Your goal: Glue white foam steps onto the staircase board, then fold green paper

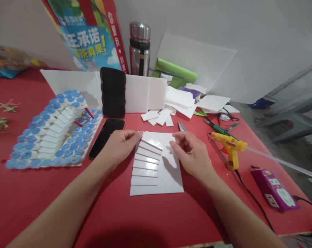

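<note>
A white foam board (171,175) lies on the red table (29,199) in front of me, with several white strips (147,160) laid on it like overlapping steps. My left hand (118,146) pinches the left end of the topmost strip (152,140), fingers pressed together. My right hand (192,153) hovers just right of that strip's other end, fingers curled loosely, with nothing visible in them. Scissors (182,126) poke out from behind my right hand.
A yellow glue gun (229,148) stands at the right, beside a purple power strip (273,189) and green-handled snips (218,128). A black phone (106,137) and a stepped model of blue caps (55,129) lie left. Loose foam pieces (158,117), a steel flask (139,48) and a poster (91,34) sit behind.
</note>
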{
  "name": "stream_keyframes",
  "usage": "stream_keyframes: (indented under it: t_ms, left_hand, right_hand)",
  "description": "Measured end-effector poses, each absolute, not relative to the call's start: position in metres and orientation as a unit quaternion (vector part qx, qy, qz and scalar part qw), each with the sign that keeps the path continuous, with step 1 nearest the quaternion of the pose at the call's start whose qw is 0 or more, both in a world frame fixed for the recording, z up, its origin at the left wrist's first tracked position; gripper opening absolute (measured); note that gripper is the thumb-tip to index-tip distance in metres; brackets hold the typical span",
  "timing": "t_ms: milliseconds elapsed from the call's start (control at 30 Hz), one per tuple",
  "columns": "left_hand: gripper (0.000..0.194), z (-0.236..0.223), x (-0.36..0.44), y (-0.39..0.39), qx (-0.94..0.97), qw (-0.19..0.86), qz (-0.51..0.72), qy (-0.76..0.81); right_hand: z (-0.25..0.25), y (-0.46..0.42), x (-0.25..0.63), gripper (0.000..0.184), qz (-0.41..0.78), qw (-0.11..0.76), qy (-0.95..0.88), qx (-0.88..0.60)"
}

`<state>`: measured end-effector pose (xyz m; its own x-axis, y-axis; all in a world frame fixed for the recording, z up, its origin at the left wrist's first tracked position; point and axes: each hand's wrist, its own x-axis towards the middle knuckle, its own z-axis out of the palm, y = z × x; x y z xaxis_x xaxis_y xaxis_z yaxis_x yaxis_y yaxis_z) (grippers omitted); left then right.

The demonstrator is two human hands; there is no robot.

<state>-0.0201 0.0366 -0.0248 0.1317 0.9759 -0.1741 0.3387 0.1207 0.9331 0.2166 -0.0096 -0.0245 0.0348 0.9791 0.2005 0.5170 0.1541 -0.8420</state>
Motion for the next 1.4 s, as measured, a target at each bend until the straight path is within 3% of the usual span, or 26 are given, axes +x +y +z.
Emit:
stream_keyframes:
  t_ms: [167,300,633,1400]
  left_hand:
    - [0.046,-0.022,-0.018,0.036,0.556,0.506,0.326,0.573]
    - [0.047,-0.020,-0.016,0.036,0.544,0.522,0.335,0.565]
    - [0.045,-0.021,-0.015,0.039,0.476,0.594,0.315,0.566]
    - [0.043,-0.023,-0.015,0.040,0.442,0.630,0.322,0.551]
  right_hand:
    - [-0.027,-0.010,0.215,0.040,0.463,0.404,-0.517,-0.597]
    - [-0.030,-0.009,0.211,0.046,0.530,0.377,-0.473,-0.595]
    - [-0.033,-0.006,0.205,0.045,0.569,0.369,-0.468,-0.567]
    - [-0.028,-0.006,0.199,0.043,0.572,0.397,-0.450,-0.559]
